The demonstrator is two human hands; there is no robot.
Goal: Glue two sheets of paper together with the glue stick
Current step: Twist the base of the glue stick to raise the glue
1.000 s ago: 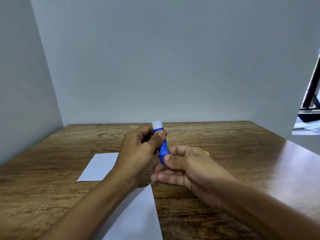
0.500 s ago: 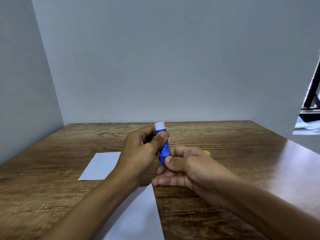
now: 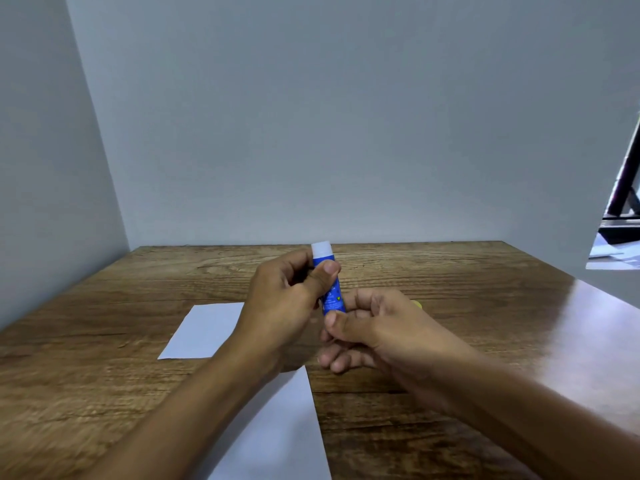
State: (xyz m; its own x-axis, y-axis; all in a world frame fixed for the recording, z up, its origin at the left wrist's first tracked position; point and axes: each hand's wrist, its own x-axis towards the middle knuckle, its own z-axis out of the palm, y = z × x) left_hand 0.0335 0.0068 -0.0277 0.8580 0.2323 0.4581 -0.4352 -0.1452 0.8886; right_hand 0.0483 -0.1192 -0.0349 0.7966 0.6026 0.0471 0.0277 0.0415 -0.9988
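Note:
A blue glue stick (image 3: 333, 296) stands upright above the table, its white glue tip showing at the top. My left hand (image 3: 284, 303) grips the upper barrel, thumb pressed on its front. My right hand (image 3: 374, 327) pinches the stick's bottom end between thumb and fingers. A bit of yellow (image 3: 418, 304), perhaps the cap, peeks out behind my right hand. One white sheet of paper (image 3: 207, 329) lies flat to the left, partly hidden by my left wrist. A second sheet of paper (image 3: 277, 434) lies nearer me, under my left forearm.
The wooden table (image 3: 467, 282) runs back to a grey wall, with another grey wall on the left. Its right edge (image 3: 609, 299) drops off beside a gap showing dark furniture and papers.
Both hands and the glue stick have stayed almost in place. My right fingers have shifted slightly around the stick's bottom end.

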